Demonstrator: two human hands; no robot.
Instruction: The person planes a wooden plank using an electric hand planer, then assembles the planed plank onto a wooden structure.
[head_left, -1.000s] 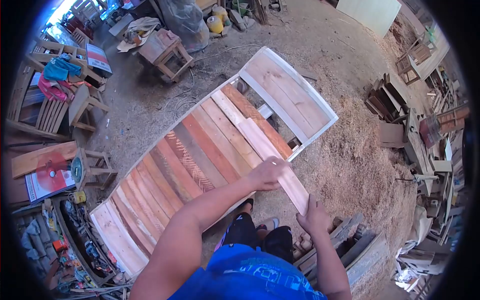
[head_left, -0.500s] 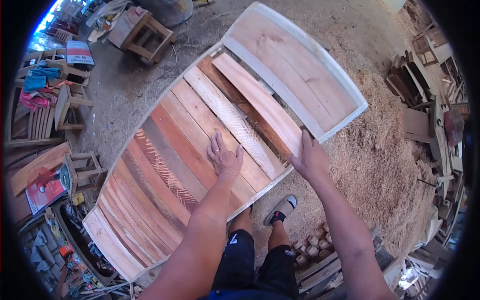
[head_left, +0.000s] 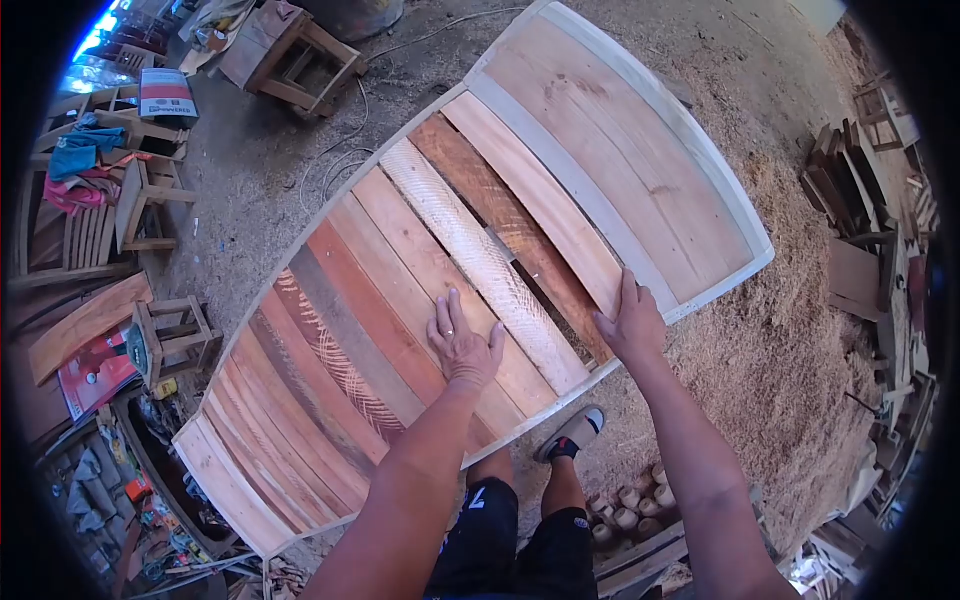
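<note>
Around us the floor (head_left: 780, 400) is spread with sawdust, and across the middle lies a long wooden panel (head_left: 697, 148), pale-framed and crossed by slats of red, brown and cream. Up to our left stands a wooden stool (head_left: 258, 45), well apart from the panel; a smaller stool (head_left: 178, 340) sits farther down that side. The pink slat (head_left: 540, 195) lies inside the frame, beside the grey strip that borders the wide end section. On its other side we have a rough brown slat (head_left: 530, 248), then a cream slat (head_left: 468, 238) with curved saw marks, a dark gap showing between part of those two. Our left hand (head_left: 465, 350) rests palm down on the slats past the cream one, its fingers apart. Our right hand (head_left: 632, 322) is at the pink slat's near end, by the frame's edge, thumb and fingers clamped on that end. Below the panel, one foot wears a sandal (head_left: 570, 435), near some small wooden blocks (head_left: 640, 500). Smallest of all, a ring (head_left: 450, 332) shows on our left hand.
</note>
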